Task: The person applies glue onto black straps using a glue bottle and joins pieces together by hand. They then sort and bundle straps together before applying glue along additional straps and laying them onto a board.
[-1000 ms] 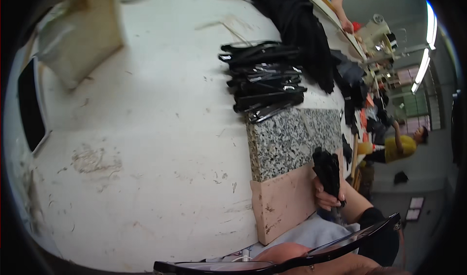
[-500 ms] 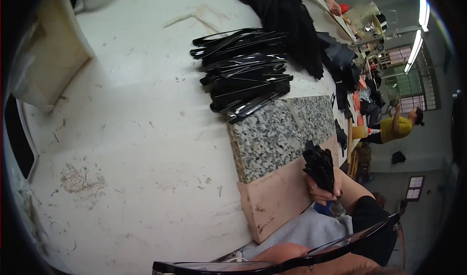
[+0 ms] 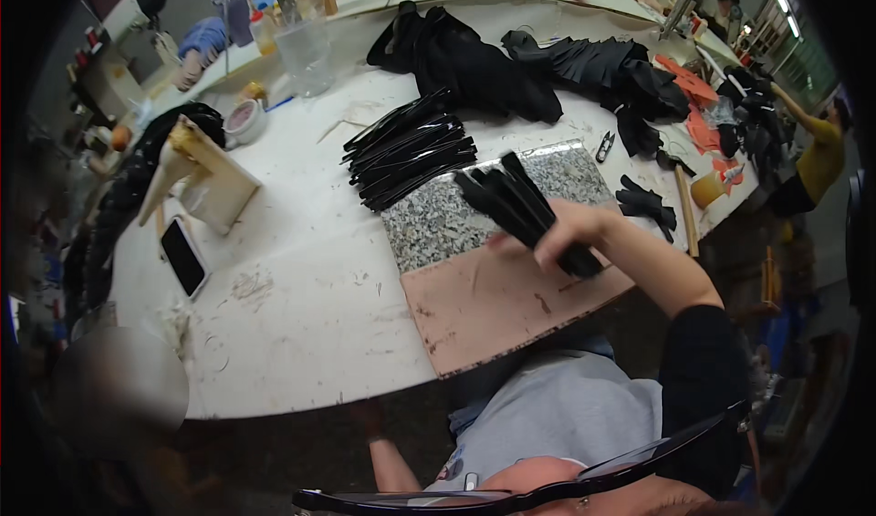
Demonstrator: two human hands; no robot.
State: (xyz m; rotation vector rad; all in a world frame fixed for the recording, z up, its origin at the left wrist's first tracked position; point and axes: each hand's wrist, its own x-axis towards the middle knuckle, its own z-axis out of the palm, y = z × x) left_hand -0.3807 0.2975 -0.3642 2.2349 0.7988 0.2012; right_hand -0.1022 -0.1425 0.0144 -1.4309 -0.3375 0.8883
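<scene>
One blurred right hand (image 3: pixel 568 229) seemingly clasps black strips (image 3: pixel 509 201).

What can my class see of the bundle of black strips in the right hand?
The bundle of black strips is narrow pieces gathered lengthwise, perhaps leather-like, slightly blurred. The right hand grips its lower part; it slants up-left, free ends fanning over the speckled slab, lower end above the pink board. Contact with either is unclear.
</scene>
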